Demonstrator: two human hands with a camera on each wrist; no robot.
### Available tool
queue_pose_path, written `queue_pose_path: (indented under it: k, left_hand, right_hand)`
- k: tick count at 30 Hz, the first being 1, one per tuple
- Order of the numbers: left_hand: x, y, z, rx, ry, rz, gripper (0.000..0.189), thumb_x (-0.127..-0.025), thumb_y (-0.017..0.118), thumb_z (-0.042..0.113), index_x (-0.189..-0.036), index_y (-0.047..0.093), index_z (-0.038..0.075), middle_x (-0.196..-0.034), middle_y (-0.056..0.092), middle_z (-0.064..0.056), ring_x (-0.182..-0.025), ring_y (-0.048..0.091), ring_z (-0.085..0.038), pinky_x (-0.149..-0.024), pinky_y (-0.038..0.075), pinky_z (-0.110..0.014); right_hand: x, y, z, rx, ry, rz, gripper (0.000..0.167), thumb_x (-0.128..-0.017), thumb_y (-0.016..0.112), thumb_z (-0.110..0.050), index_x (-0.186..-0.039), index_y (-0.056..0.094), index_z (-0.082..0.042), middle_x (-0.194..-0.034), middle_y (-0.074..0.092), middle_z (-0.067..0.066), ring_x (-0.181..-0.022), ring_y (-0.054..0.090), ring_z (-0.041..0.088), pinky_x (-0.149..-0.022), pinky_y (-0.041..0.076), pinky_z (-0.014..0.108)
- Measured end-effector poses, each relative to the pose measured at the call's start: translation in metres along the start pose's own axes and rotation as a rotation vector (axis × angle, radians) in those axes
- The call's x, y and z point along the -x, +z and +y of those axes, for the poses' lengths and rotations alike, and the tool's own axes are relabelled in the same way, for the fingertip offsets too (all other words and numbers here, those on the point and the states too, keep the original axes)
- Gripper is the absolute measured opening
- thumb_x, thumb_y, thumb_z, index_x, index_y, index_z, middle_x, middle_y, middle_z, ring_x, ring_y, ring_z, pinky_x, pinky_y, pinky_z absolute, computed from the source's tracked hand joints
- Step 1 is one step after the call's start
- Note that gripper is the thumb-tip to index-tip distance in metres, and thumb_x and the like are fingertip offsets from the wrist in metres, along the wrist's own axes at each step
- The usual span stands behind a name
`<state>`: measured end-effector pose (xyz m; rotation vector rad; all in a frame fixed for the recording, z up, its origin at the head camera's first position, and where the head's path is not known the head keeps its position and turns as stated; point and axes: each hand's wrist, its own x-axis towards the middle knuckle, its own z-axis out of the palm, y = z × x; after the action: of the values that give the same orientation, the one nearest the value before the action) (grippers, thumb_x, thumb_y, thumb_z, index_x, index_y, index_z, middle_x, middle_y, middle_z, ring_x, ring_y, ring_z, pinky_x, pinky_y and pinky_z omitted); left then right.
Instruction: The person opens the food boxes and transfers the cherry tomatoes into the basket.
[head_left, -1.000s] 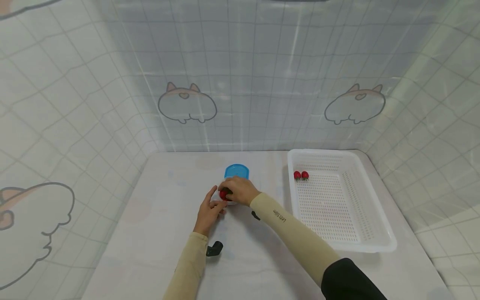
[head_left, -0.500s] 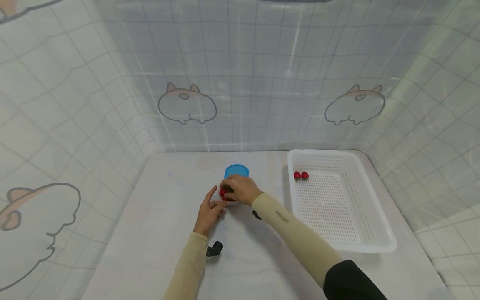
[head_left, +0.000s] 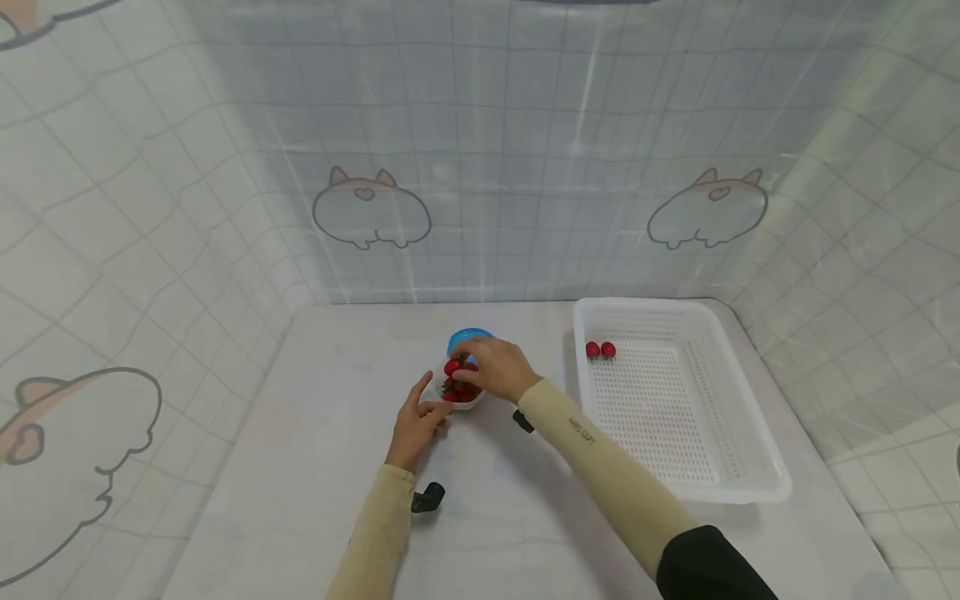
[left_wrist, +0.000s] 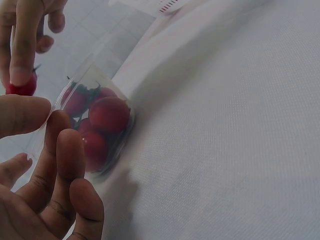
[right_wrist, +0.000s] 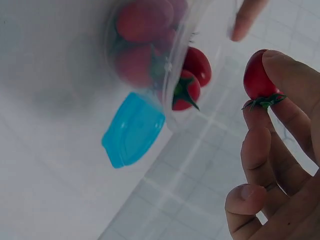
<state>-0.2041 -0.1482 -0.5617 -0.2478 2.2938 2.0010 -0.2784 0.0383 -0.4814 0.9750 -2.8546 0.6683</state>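
Observation:
A clear plastic container [head_left: 465, 406] with several cherry tomatoes [left_wrist: 109, 114] in it stands on the table's middle. My left hand [head_left: 415, 425] holds its near left rim, thumb [left_wrist: 25, 115] and fingers pinching the edge. Over the container, my right hand [head_left: 497, 367] pinches one red cherry tomato [right_wrist: 258, 76] with a green calyx between thumb and fingers. In the right wrist view this tomato is apart from the ones inside. The blue lid [right_wrist: 134, 129] lies behind the container, partly hidden by my right hand in the head view.
A white perforated basket [head_left: 720, 392] stands at the right, with two cherry tomatoes [head_left: 601, 350] by its left wall. Patterned sheeting [head_left: 525, 167] rises behind the white table [head_left: 300, 467] and along both sides.
My right hand has drawn slightly up and right, lifting a cherry tomato above the container and uncovering more tomatoes inside. My left hand stays in place.

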Motion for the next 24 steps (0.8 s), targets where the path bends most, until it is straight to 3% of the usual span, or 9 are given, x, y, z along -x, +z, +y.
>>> queue_pose_path:
  k: [7, 12, 17, 24]
  left_hand:
    - [0.000, 0.001, 0.002, -0.011, 0.004, -0.001, 0.072, -0.097, 0.070, 0.019, -0.159, 0.034, 0.022, -0.095, 0.073, -0.010, -0.078, 0.067, -0.024, -0.070, 0.050, -0.033]
    - [-0.001, 0.001, 0.002, -0.013, -0.016, 0.005, 0.072, -0.097, 0.070, 0.020, -0.159, 0.035, 0.023, -0.094, 0.073, -0.006, -0.079, 0.066, -0.024, -0.071, 0.050, -0.033]
    - [-0.002, 0.001, 0.002, -0.014, -0.028, 0.003, 0.072, -0.097, 0.070, 0.021, -0.159, 0.034, 0.025, -0.095, 0.073, -0.007, -0.081, 0.066, -0.025, -0.073, 0.050, -0.034]
    - [-0.001, 0.002, 0.003, -0.027, -0.027, 0.002, 0.072, -0.097, 0.070, 0.020, -0.159, 0.034, 0.023, -0.096, 0.073, -0.009, -0.080, 0.066, -0.023, -0.073, 0.050, -0.034]
  right_hand:
    - [0.005, -0.013, 0.008, -0.061, 0.019, 0.069, 0.031, -0.090, 0.078, -0.037, -0.116, 0.072, -0.021, -0.112, 0.071, -0.003, -0.101, 0.068, 0.020, -0.081, 0.056, 0.036]
    - [0.009, -0.023, 0.013, -0.073, 0.043, 0.103, 0.032, -0.089, 0.079, -0.039, -0.116, 0.071, -0.023, -0.103, 0.069, -0.008, -0.094, 0.066, 0.010, -0.078, 0.055, 0.033]
    - [0.013, -0.032, 0.018, -0.073, 0.064, 0.130, 0.033, -0.090, 0.076, -0.045, -0.115, 0.070, -0.026, -0.101, 0.068, -0.011, -0.089, 0.063, 0.006, -0.075, 0.053, 0.031]
    - [0.018, -0.042, 0.026, -0.079, 0.077, 0.163, 0.031, -0.091, 0.076, -0.043, -0.115, 0.071, -0.024, -0.104, 0.070, -0.008, -0.079, 0.060, 0.010, -0.068, 0.050, 0.029]
